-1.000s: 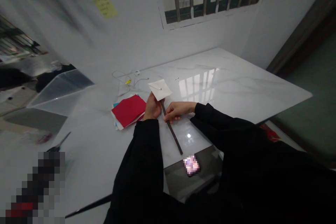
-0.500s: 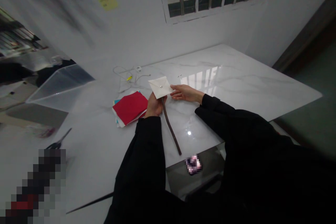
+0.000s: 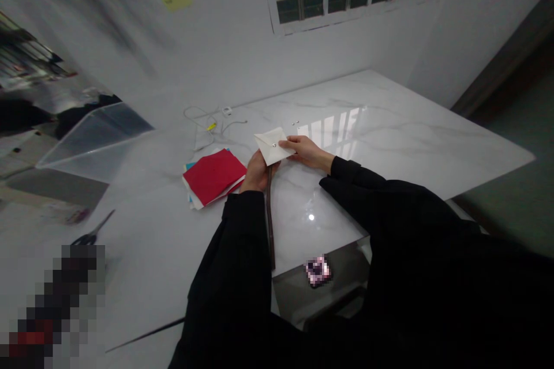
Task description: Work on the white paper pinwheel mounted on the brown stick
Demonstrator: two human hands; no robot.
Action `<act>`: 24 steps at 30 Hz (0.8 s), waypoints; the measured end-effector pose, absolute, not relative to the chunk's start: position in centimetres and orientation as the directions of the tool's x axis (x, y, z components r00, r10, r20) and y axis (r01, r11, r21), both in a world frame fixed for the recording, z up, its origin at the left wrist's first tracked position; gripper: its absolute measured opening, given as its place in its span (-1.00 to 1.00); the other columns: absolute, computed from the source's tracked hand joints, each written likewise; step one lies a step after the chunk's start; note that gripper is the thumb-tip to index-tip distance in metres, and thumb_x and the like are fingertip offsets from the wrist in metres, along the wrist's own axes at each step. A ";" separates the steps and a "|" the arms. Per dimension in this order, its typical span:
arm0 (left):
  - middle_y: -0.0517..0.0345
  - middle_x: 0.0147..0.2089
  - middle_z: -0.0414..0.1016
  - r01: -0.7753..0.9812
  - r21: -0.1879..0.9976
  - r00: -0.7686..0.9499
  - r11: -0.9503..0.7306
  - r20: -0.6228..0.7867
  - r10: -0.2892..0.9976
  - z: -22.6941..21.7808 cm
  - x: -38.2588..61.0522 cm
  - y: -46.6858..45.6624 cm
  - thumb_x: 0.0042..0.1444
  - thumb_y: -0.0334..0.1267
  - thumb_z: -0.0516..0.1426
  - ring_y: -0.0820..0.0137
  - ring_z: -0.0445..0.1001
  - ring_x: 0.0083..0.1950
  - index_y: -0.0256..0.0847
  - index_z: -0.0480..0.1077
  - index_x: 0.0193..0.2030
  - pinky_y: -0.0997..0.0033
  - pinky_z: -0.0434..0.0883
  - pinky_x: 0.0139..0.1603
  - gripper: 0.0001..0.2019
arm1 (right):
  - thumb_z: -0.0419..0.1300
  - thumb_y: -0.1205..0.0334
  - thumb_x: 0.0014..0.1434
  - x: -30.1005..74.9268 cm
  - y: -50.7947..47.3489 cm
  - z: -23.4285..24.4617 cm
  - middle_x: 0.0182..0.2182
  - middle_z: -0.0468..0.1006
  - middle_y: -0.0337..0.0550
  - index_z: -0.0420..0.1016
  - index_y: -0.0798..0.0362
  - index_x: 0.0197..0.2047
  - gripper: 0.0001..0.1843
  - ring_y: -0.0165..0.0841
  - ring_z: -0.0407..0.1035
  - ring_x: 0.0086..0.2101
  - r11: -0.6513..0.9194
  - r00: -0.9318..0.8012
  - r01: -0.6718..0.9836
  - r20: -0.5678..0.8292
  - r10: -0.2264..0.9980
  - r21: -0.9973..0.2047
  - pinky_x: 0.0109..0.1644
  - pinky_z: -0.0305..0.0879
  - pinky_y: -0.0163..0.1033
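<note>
A small white envelope (image 3: 269, 151) with a pointed flap and a shiny stud is held up in front of me. My left hand (image 3: 255, 174) is closed around its lower left side from below. At its right edge, my right hand (image 3: 309, 150) pinches it, thumb on top near the stud. A dark brown strap (image 3: 269, 213) hangs from beneath the envelope at my left hand and runs down toward the table's front edge. How the strap is held or attached is hidden.
Left of my left hand lies a stack of red, white and blue sheets (image 3: 215, 177). Behind are a cable with a yellow tie (image 3: 211, 127) and a few tiny shiny pieces (image 3: 295, 123). Scissors (image 3: 92, 234) lie at left, near a clear plastic bin (image 3: 93, 138).
My right hand has closed on the envelope's right edge, where before its fingers were apart beside it. The envelope has shifted slightly right, and the strap's lower end has swung left.
</note>
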State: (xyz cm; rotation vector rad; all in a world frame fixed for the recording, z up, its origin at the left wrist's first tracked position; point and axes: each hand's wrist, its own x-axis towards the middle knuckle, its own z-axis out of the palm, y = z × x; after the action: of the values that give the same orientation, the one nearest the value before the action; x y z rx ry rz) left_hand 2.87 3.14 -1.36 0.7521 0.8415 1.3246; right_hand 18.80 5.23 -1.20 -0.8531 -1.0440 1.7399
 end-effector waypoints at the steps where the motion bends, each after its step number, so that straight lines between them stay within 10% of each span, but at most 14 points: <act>1: 0.03 -0.10 0.71 -0.503 0.857 0.053 0.112 -0.099 0.994 -1.3 2.9 3.1 0.20 -0.36 0.31 0.34 0.63 -0.23 -0.20 0.54 0.21 0.48 0.52 -0.31 -0.58 | 0.36 0.30 0.32 18.8 5.2 -1.2 -0.25 0.65 -0.13 0.59 0.12 -0.20 -0.93 -0.44 0.47 -0.28 -0.231 -0.351 -0.348 -0.102 0.931 -0.909 -0.25 0.42 -0.40; 24: 0.12 -0.24 0.64 -0.498 0.863 0.065 0.089 -0.065 0.996 -1.4 3.0 3.6 0.13 -0.40 0.34 0.52 0.43 -0.42 -0.20 0.54 0.12 0.60 0.26 -0.50 -0.61 | 0.35 0.31 0.33 19.5 5.5 -0.8 -0.27 0.66 -0.13 0.63 0.13 -0.23 -0.92 -0.47 0.46 -0.33 -0.244 -0.324 -0.321 -0.136 0.936 -0.915 -0.31 0.38 -0.42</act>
State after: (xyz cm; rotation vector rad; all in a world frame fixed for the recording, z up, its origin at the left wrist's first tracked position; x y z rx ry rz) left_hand 2.98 3.59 -1.44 0.7845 0.8230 1.3221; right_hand 19.50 5.52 -0.75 -0.9081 -1.0347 1.7250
